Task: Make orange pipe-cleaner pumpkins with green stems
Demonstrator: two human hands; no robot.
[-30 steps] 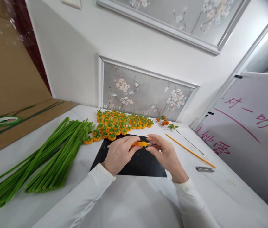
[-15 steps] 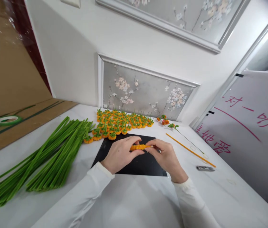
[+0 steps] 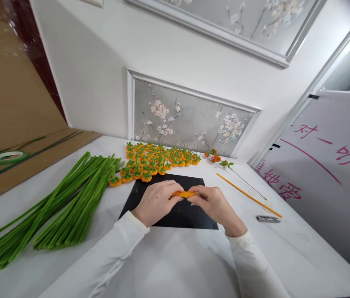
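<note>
A short, bumpy orange pipe cleaner piece [image 3: 183, 194] is stretched between my two hands over a black mat [image 3: 181, 217]. My left hand [image 3: 159, 198] pinches its left end between thumb and fingers. At the other end, my right hand [image 3: 214, 203] is closed on it with the fingertips. Behind the mat stand many small orange pipe cleaner pumpkins [image 3: 146, 177] with green tops and upright stems. To the right of my right hand lies a straight orange pipe cleaner [image 3: 249, 195].
Green pipe cleaners [image 3: 78, 203] lie in a bundle on the left of the white table. Small thread snips [image 3: 268, 219] and a wire-stemmed orange flower sprig [image 3: 224, 162] are at the right. Green tape [image 3: 9, 157] rests on cardboard [image 3: 38, 161]. A whiteboard [image 3: 327, 165] stands right.
My right hand's fingers have shifted slightly left along the orange piece, and my left fingers cover more of its left end. Less of it shows between the hands.
</note>
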